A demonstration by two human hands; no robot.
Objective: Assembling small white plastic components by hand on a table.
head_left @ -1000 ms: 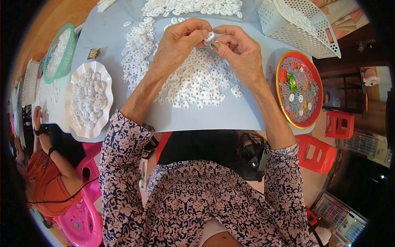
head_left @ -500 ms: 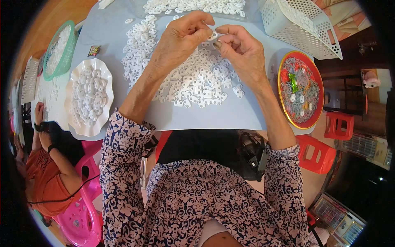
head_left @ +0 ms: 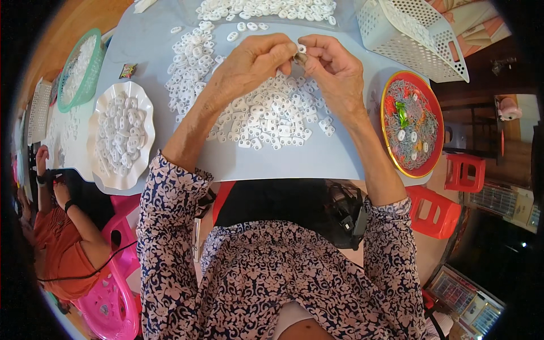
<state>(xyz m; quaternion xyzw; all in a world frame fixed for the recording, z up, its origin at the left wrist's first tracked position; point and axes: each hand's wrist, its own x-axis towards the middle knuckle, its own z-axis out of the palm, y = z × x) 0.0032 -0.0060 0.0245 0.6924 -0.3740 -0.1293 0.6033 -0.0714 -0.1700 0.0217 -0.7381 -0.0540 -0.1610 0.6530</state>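
1. My left hand (head_left: 249,65) and right hand (head_left: 334,68) meet above the middle of a pale blue tabletop (head_left: 294,161), fingertips pressed together.
2. Both hands are curled nearly closed, pinching one small white plastic piece (head_left: 300,52) between thumbs and forefingers; something small and darker shows against it, too small to make out.
3. Directly under my hands lies a loose heap of white pieces (head_left: 272,116), flat ovals with holes, spread across the tabletop.
4. A second scatter of white pieces (head_left: 190,62) runs to the left of my left wrist, and a long row of them (head_left: 266,8) lies at the far edge.
5. To my left sits a white scalloped plate (head_left: 99,122) full of the same pieces, with a green basket (head_left: 71,73) beyond it.
6. To my right sits a round red tray (head_left: 422,164) with a few white pieces on it; behind it is a white perforated basket (head_left: 408,39).
7. Another person in an orange top (head_left: 56,249) sits at lower left.
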